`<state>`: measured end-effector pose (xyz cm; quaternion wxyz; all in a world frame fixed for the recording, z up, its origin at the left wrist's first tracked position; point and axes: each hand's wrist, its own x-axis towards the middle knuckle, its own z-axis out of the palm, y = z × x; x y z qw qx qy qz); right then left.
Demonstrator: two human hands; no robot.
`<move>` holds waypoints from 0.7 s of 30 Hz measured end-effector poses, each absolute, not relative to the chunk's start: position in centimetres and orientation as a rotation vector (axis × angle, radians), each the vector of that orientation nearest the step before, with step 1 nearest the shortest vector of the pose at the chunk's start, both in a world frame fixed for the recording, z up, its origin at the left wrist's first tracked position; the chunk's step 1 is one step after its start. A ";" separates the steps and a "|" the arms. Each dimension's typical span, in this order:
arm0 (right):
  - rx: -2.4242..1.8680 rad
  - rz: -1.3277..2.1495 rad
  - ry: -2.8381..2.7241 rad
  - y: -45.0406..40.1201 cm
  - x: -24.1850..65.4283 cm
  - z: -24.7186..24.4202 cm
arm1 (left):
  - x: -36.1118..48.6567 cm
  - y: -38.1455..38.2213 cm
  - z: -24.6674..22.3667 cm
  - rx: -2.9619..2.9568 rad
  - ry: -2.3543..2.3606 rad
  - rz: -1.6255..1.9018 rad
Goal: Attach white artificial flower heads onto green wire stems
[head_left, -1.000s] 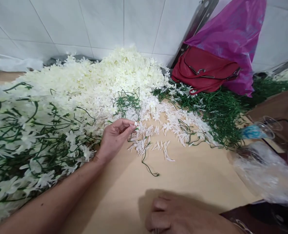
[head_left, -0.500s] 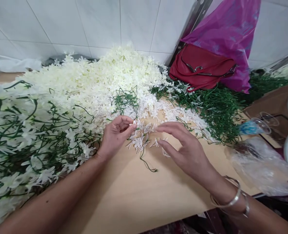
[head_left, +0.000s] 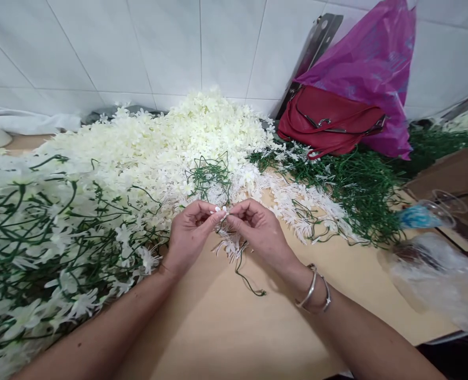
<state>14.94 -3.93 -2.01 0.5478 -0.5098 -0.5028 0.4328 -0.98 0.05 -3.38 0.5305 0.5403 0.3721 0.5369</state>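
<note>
Between thumb and fingertips, my left hand pinches a small white artificial flower. My right hand is closed too, its fingertips meeting the left ones at the same flower; they hide most of it. Under the hands lie white thread-like stamens on the table, and a green plastic stem trails from there toward me. Just beyond sits a tangle of green stems.
A big heap of white petals lies along the tiled wall. Finished-looking flowers on green stems fill the left. To the right are green stems, a red handbag, a purple bag and clear plastic.
My right hand has moved left from above the stamens, closing its open fingers on the flower beside my left fingertips. My left hand keeps its pinch. The view has shifted slightly.
</note>
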 end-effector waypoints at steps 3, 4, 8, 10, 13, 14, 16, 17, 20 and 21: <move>-1.259 0.891 -1.136 -3.6 16.7 -1.4 | -1.1 0.1 -3.2 1.252 0.928 1.277; -1.265 0.825 -1.117 -3.5 17.3 -1.2 | -1.1 0.1 -3.1 1.242 0.938 1.271; -1.330 0.328 -1.160 -3.2 19.0 -0.5 | -1.0 -0.1 -2.9 1.262 0.936 1.244; -1.322 0.285 -1.268 -3.6 18.5 -0.5 | -0.9 -0.3 -2.9 1.291 0.919 1.248; -1.207 0.734 -1.390 -4.6 16.6 -1.0 | -0.7 -0.6 -2.9 1.306 0.876 1.249; -1.160 0.864 -1.345 -4.8 16.0 -1.2 | -0.6 -0.7 -2.9 1.301 0.862 1.244; -1.127 0.959 -1.291 -4.9 15.4 -1.7 | -0.6 -0.6 -3.1 1.281 0.844 1.231; -1.128 0.963 -1.270 -4.9 15.3 -1.9 | -0.6 -0.6 -3.1 1.273 0.837 1.225; -1.177 0.942 -1.228 -4.4 16.1 -2.1 | -0.7 -0.4 -3.3 1.279 0.808 1.182; -1.195 0.941 -1.215 -4.2 16.4 -2.1 | -0.7 -0.3 -3.4 1.288 0.794 1.158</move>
